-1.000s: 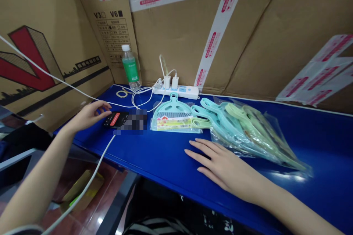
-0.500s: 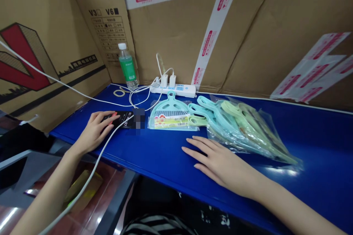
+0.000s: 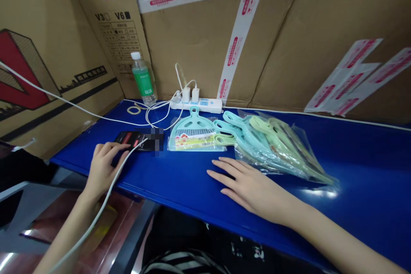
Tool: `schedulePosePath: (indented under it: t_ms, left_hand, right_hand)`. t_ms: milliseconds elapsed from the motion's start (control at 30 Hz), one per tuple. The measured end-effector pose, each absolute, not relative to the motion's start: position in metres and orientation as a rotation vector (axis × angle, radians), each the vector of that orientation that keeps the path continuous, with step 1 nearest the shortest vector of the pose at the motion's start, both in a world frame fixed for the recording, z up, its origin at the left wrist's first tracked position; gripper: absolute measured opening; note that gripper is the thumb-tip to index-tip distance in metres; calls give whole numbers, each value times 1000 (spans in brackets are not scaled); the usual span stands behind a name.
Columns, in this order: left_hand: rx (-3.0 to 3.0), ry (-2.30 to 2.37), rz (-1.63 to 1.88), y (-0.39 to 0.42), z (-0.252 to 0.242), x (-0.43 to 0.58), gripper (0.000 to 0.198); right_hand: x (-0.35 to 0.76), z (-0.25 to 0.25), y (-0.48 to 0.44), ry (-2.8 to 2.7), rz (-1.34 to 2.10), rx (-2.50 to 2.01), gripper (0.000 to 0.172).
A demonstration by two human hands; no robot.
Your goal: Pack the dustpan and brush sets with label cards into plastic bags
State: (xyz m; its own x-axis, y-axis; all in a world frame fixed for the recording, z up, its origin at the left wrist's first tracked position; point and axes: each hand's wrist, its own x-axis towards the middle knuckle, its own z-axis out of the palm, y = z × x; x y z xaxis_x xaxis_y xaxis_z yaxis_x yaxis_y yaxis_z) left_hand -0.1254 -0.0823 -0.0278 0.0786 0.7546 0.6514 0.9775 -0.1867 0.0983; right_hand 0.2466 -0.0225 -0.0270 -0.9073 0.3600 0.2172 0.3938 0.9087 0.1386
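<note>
My left hand [image 3: 105, 165] is at the near edge of a black smartphone [image 3: 128, 138] lying flat on the blue table, its bent fingers apart and the fingertips at the screen. A white cable [image 3: 107, 199] runs from the phone past that hand. Flat on the tabletop rests my right hand [image 3: 248, 184], fingers spread, holding nothing. Just beyond it lies a pile of plastic-wrapped dustpan sets [image 3: 272, 145] in light blue and green. Left of the pile is one light blue dustpan with a small brush [image 3: 194, 124], also in clear wrap.
Behind the dustpans a white power strip [image 3: 208, 105] holds chargers with coiled cables. A green-labelled bottle [image 3: 143, 81] stands at the back left corner. Taped cardboard [image 3: 192, 43] walls the back and left sides of the blue table [image 3: 186, 175].
My left hand has drawn back toward the phone's near edge, uncovering more of the screen, which now shows a different display. The view has shifted slightly; my right hand stays on the table.
</note>
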Motion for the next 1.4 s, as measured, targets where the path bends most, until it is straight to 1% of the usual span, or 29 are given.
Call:
schedulePosePath:
  t_ms: [133, 200, 300, 333, 500, 667, 767, 833, 900, 1000, 1067, 1267, 1400]
  left_hand:
    - [-1895, -1764, -808, -80, -28, -130, 37]
    - [-1946, -1808, -774, -75, -25, -137, 43]
    - [-2177, -1908, -703, -64, -18, -153, 64]
    - [-2254, -1954, -682, -60, -16, -158, 69]
    - [-2318, -2024, -683, -58, -14, -167, 71]
    - [-2382, -1923, -644, -90, -26, -141, 72]
    - [-2253, -1875, -738, -106, -37, -124, 73]
    - [-2184, -1946, -760, -112, -44, -114, 80]
    - [-2143, -1963, -774, -118, -49, -107, 92]
    - [-2173, -1979, -785, -127, -52, -101, 103]
    - [-2218, -2003, -785, -131, -52, -100, 105]
    - [-2358, -2065, -838, -135, -49, -102, 100]
    - [-2314, -2094, -905, -136, -49, -114, 100]
  right_hand:
    - [246, -27, -23, -2891, -290, -564, 37]
    - [246, -27, -23, -2899, -298, -558, 38]
    - [244, -27, -22, -2908, -313, -542, 38]
    - [244, -27, -22, -2911, -316, -537, 38]
    - [245, -27, -19, -2919, -315, -528, 39]
    - [245, -31, -16, -2867, -346, -491, 42]
    - [243, -35, -14, -2823, -370, -456, 44]
    - [242, -37, -12, -2813, -376, -438, 44]
    - [242, -38, -11, -2806, -367, -434, 43]
    - [241, -39, -10, -2805, -325, -445, 43]
    - [240, -37, -10, -2809, -296, -457, 45]
    - [238, -34, -9, -2814, -293, -472, 51]
    - [238, -35, -9, -2824, -272, -473, 52]
